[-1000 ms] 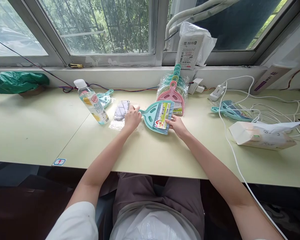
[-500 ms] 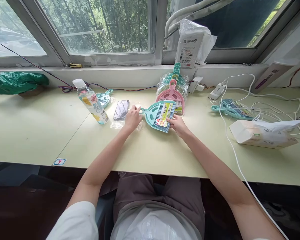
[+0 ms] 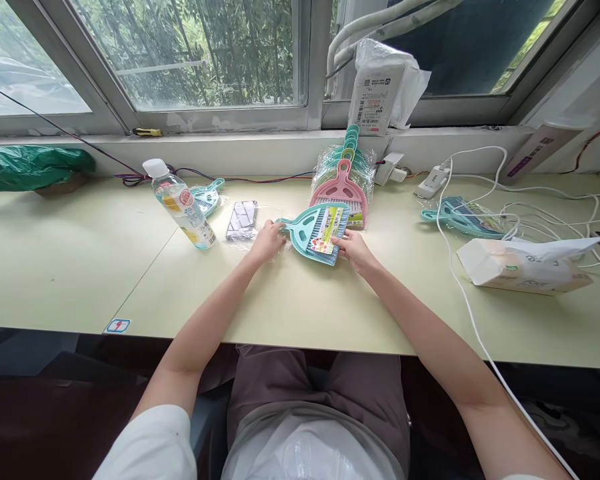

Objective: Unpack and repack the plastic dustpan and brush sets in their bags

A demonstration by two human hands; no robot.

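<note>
A teal dustpan [image 3: 303, 230] with a blue-bristled brush and a yellow-green label [image 3: 329, 230] is held between both hands over the table. My left hand [image 3: 269, 241] is closed at its handle end, on the left. My right hand [image 3: 354, 249] pinches the right edge of the dustpan and brush, fingertips on the label side. Just behind lies a pink dustpan [image 3: 343, 192] on a stack of teal ones in clear plastic. Beside my left hand are a clear plastic wrapper [image 3: 240, 245] and a dark-framed phone-like object [image 3: 241, 220].
A bottle [image 3: 183, 210] with a white cap stands at the left. Another small teal set [image 3: 207, 197] lies behind it. At the right are a tissue pack [image 3: 525, 267], white cables, a charger [image 3: 433, 181] and another teal dustpan set [image 3: 460, 217]. A green bag [image 3: 35, 167] sits far left.
My left hand has shifted slightly down at the handle. The dustpan and my right hand have barely moved.
</note>
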